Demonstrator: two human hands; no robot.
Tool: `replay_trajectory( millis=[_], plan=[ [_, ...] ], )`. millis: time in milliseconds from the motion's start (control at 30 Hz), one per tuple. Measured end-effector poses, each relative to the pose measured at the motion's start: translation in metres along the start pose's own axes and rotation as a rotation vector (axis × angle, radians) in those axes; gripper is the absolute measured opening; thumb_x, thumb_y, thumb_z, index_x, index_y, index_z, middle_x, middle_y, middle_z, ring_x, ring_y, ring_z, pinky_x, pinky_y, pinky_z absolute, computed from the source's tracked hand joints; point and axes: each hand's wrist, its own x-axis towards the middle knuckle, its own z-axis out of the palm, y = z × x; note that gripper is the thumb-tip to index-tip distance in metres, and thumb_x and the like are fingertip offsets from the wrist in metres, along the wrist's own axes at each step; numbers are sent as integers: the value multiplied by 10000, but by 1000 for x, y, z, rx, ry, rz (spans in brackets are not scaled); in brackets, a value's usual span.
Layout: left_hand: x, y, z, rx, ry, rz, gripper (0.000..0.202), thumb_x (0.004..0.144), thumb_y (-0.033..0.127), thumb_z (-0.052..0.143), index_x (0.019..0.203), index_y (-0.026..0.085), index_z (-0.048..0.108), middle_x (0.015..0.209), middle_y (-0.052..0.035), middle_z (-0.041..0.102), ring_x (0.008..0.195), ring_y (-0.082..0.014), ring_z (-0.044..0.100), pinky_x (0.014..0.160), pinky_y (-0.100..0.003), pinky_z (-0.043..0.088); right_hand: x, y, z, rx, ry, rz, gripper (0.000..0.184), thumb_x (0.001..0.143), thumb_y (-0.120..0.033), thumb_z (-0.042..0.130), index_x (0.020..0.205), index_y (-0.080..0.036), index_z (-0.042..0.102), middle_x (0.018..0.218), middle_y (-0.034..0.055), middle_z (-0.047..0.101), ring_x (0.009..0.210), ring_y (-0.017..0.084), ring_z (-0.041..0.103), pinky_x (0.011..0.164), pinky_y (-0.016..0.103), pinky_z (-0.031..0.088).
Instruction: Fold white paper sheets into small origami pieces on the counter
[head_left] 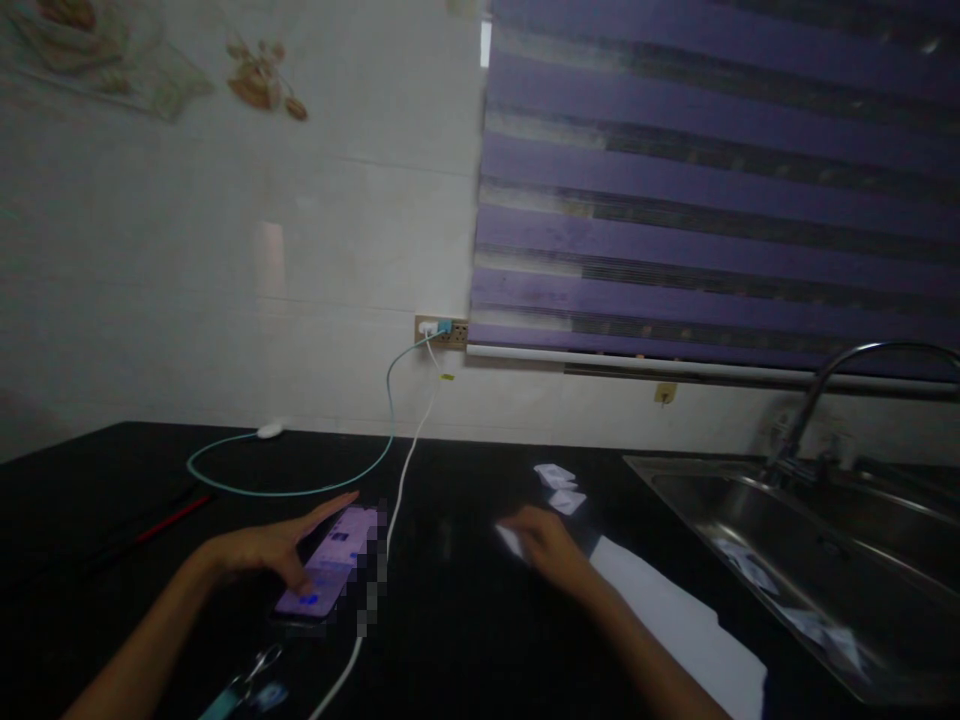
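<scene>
My left hand (259, 555) is at a smartphone (337, 560) with a lit screen, on the left of the dark counter. Its thumb presses on the lower part of the screen, and a finger stretches along the upper left edge; the other fingers are hidden. My right hand (541, 540) has its fingers closed on a small piece of white paper (510, 541), slightly blurred. Behind that hand lie small folded white papers (556, 478). White paper sheets (667, 625) lie beneath and beside my right forearm.
A white cable (405, 470) and a teal cable (281, 494) run from the wall socket (459, 334) over the counter. A thin red stick (174, 518) lies left; a teal item with a metal loop (259, 665) lies in front. The steel sink (697, 510) is right.
</scene>
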Motion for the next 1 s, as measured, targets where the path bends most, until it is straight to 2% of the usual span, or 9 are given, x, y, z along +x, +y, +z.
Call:
replay_trajectory(
  millis=[100,167,267,333,500,633,767,1000],
  plan=[
    [2,-5,0,-78,61,43,1061,609,212,658,1485,273,62,1546,-36,152,1363,-304,268,1075,-391,305,0,0,1,9,-10,11,377,823,-74,429,1058,-202,695,914,66,658,848,191,598,781,320,450],
    [10,-12,0,-132,127,84,968,686,284,632,1482,258,82,1535,-57,196,1383,-263,232,1077,-385,303,-1,-1,0,18,-14,12,370,824,-80,434,1057,-199,696,929,69,660,866,195,601,798,328,449],
    [26,-22,-1,-213,262,91,880,749,459,599,1469,214,155,1514,-119,240,1361,-271,288,1064,-373,327,-1,-3,-1,22,-12,6,369,819,-75,438,1052,-197,697,931,68,661,879,194,603,816,330,448],
    [34,-26,0,-230,303,87,877,743,497,605,1454,188,194,1495,-148,276,1354,-268,305,1072,-365,318,-1,-3,0,23,-11,-1,373,818,-68,434,1050,-197,698,914,67,658,876,190,603,811,324,450],
    [35,-22,4,-196,232,86,873,768,457,584,1465,181,137,1486,-156,294,1330,-266,349,1067,-389,317,0,2,3,19,-5,-14,372,827,-70,425,1040,-199,701,909,66,661,859,187,607,797,321,455],
    [29,-18,5,-121,179,55,928,742,444,608,1477,186,104,1502,-151,257,1352,-287,300,1083,-404,283,-1,1,3,29,-14,-11,372,829,-74,427,1047,-203,700,930,67,662,879,192,609,812,327,456],
    [28,-17,6,-111,173,55,943,738,455,605,1479,180,90,1499,-148,266,1356,-287,290,1093,-399,262,-1,-2,0,31,-27,-3,359,841,-91,427,1049,-201,698,936,70,659,894,198,609,824,335,456],
    [26,-9,11,-115,173,34,972,726,468,617,1481,182,75,1502,-141,256,1344,-294,312,1063,-380,313,-2,-1,1,23,-13,-1,349,834,-89,435,1034,-194,700,944,73,660,910,204,604,853,352,443]
  ],
)
